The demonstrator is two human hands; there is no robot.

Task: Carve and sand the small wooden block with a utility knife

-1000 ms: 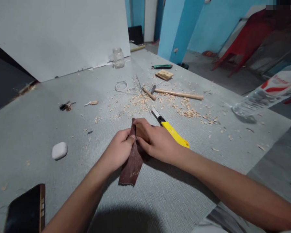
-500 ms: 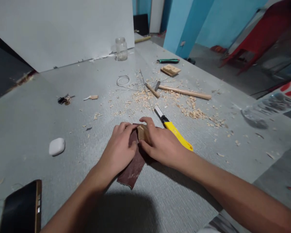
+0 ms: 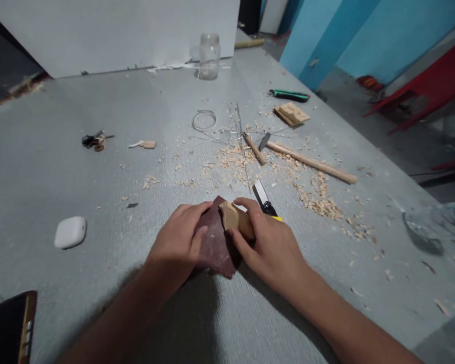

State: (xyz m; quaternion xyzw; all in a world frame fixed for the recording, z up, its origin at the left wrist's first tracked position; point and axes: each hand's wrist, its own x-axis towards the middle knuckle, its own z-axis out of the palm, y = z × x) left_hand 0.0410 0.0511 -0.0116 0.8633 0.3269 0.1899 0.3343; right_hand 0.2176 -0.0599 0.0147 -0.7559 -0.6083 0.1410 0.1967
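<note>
A dark reddish-brown sheet of sandpaper [image 3: 213,250] lies on the grey table. My left hand [image 3: 176,236] holds it by its left side, thumb on top and fingers along the far edge. In my right hand [image 3: 272,237] is a small carved wooden block [image 3: 233,218], gripped between thumb and fingers, with its end against or just over the sandpaper; exact contact cannot be made out. Just beyond the right hand lies a utility knife [image 3: 264,198] with its blade out, its yellow handle mostly covered by that hand.
Wood shavings surround a hammer [image 3: 311,162] and a short wooden-handled tool [image 3: 255,149]. Farther back are wire [image 3: 203,120], a glass jar [image 3: 210,58], carved wood [image 3: 292,114] and a green-black cutter [image 3: 290,95]. A white case [image 3: 70,232] and phone [image 3: 5,328] lie left, a plastic bottle [image 3: 436,222] right.
The view has shifted. The sandpaper lies turned, with more of its face showing between my hands. The wooden block has moved toward its right side, and my right hand now covers most of the knife handle.
</note>
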